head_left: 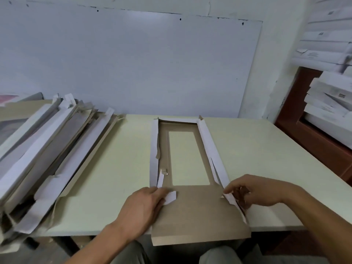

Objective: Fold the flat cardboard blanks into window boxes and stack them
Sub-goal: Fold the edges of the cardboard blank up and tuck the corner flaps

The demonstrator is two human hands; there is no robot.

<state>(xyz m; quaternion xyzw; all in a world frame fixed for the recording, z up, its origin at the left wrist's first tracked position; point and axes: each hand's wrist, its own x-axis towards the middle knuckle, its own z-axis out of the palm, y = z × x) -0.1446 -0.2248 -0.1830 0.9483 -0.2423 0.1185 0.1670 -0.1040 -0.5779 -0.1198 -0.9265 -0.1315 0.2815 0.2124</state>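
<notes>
A half-folded cardboard window box (198,212) lies lengthwise on the pale table (118,168), brown inside up, with a rectangular window opening and white side walls raised along both long edges. Its near brown flap overhangs the table's front edge. My left hand (142,208) rests on the near left corner and pinches a small white tab there. My right hand (255,191) pinches the white tab at the near right corner, fingers curled round it.
A tall untidy pile of flat blanks (47,149) fills the table's left side. Finished white boxes (331,103) are stacked at the right on a brown shelf. A white board leans against the wall behind the table.
</notes>
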